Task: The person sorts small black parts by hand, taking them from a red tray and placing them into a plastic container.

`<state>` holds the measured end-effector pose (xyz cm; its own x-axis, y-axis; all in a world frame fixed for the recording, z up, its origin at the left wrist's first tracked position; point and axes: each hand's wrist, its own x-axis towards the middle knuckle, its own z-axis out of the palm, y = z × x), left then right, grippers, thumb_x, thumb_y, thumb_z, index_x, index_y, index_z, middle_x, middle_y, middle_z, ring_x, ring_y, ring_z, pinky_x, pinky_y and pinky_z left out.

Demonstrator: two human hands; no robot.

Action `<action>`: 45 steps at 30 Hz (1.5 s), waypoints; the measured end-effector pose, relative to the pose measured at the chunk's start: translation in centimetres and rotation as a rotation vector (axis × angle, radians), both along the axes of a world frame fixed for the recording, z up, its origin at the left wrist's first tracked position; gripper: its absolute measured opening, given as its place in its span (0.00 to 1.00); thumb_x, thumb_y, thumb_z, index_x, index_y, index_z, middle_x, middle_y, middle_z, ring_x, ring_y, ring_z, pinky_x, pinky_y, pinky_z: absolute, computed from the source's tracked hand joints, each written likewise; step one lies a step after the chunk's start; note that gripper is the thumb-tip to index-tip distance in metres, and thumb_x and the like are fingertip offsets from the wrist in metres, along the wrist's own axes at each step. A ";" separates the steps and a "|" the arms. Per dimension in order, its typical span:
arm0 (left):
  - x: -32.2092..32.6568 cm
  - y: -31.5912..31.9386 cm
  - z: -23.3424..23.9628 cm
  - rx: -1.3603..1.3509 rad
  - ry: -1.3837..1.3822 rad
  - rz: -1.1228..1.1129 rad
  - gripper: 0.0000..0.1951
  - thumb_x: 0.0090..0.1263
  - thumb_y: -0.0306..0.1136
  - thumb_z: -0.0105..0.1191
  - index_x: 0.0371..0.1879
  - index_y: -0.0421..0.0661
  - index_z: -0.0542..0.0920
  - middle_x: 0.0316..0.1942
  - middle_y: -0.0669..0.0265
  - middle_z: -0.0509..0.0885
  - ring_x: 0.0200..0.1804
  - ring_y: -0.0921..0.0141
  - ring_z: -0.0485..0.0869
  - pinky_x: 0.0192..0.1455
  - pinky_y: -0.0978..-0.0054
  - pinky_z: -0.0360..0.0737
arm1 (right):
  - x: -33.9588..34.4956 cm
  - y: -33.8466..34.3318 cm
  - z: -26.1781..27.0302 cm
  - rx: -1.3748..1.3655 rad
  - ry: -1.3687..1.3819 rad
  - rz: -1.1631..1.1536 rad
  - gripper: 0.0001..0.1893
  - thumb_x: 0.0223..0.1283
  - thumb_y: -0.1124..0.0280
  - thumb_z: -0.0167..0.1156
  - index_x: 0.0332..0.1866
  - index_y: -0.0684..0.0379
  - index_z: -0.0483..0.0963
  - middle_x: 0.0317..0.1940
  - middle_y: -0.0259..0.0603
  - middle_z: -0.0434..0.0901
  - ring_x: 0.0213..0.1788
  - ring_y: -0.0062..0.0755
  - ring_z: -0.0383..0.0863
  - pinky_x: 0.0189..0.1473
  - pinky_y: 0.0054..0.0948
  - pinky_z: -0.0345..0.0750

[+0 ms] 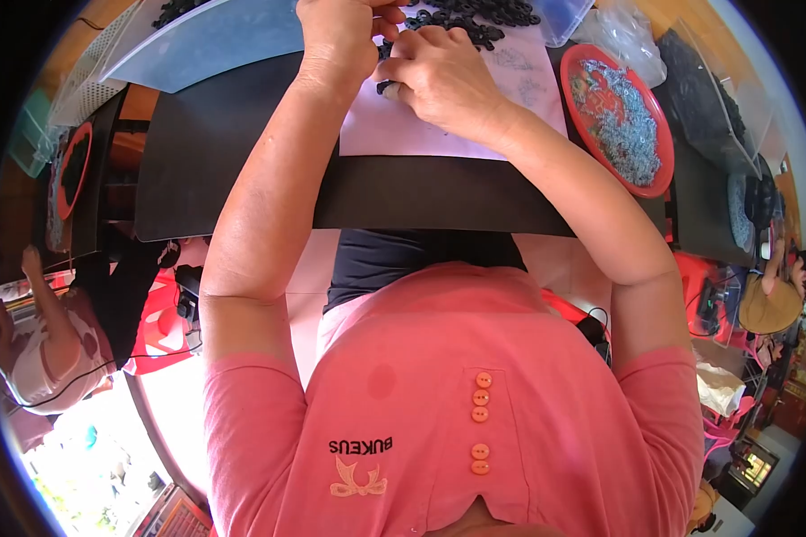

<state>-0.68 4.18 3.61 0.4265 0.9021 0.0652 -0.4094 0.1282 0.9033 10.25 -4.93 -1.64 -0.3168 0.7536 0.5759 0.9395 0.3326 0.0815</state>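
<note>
My left hand is at the top edge of the view, its fingertips partly cut off and curled; what it holds cannot be made out. Just right of it, my right hand bends its fingers over a white paper sheet. A small black piece shows at its thumb and fingertips. Beyond my fingers lies a heap of small black ring-like pieces on the sheet. A red oval tray with many small pale blue and silvery pieces stands to the right.
A translucent plastic bin stands at the upper left of the black table. Behind the red tray are a clear plastic bag and a bin with a dark liner. Other people sit at tables at both sides.
</note>
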 end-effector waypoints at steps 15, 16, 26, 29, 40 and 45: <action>-0.2 0.3 -0.3 -0.035 0.033 0.017 0.02 0.61 0.23 0.58 0.30 0.37 0.81 0.22 0.63 0.79 0.18 0.73 0.74 0.18 0.78 0.68 | 2.8 -0.9 1.4 -0.018 -0.021 -0.073 0.10 0.46 0.75 0.61 0.35 0.48 0.82 0.35 0.28 0.77 0.46 0.32 0.76 0.45 0.35 0.66; -0.2 0.3 -0.3 -0.032 0.033 0.015 0.02 0.61 0.23 0.58 0.30 0.37 0.81 0.22 0.63 0.79 0.18 0.73 0.74 0.18 0.78 0.68 | 2.9 -0.8 0.7 -0.005 -0.038 -0.153 0.10 0.46 0.75 0.61 0.34 0.47 0.82 0.34 0.28 0.77 0.46 0.31 0.76 0.45 0.35 0.66; 0.0 1.0 -0.6 -0.067 -0.022 0.085 0.02 0.62 0.23 0.57 0.30 0.39 0.81 0.22 0.63 0.80 0.20 0.73 0.75 0.20 0.78 0.69 | 0.9 1.6 1.5 -0.001 -0.115 -0.088 0.10 0.53 0.70 0.56 0.34 0.45 0.84 0.35 0.32 0.80 0.46 0.36 0.78 0.47 0.39 0.66; -0.5 1.5 -1.4 0.073 -0.032 0.061 0.07 0.65 0.23 0.59 0.38 0.32 0.80 0.29 0.58 0.84 0.25 0.72 0.78 0.26 0.78 0.71 | 0.3 2.3 0.2 0.011 -0.185 -0.075 0.08 0.51 0.71 0.56 0.30 0.48 0.83 0.36 0.34 0.81 0.44 0.36 0.79 0.46 0.39 0.68; -0.1 0.5 -0.8 0.024 -0.007 0.091 0.05 0.62 0.21 0.60 0.34 0.32 0.81 0.26 0.60 0.83 0.24 0.74 0.77 0.24 0.79 0.70 | -1.5 1.9 0.9 -0.128 -0.179 -0.139 0.06 0.54 0.72 0.54 0.31 0.57 0.79 0.37 0.36 0.80 0.43 0.37 0.77 0.47 0.37 0.67; 0.2 0.7 -1.4 0.126 0.008 0.219 0.05 0.63 0.24 0.60 0.33 0.34 0.82 0.27 0.61 0.84 0.29 0.70 0.83 0.33 0.76 0.78 | -0.9 0.1 1.5 0.025 0.009 -0.157 0.06 0.52 0.73 0.54 0.31 0.59 0.77 0.33 0.38 0.80 0.41 0.37 0.77 0.45 0.37 0.66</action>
<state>-0.47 4.92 2.25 0.2226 0.9580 0.1805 -0.4078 -0.0767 0.9099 9.34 -4.79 -0.13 -0.1906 0.7792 0.5972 0.9806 0.1791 0.0792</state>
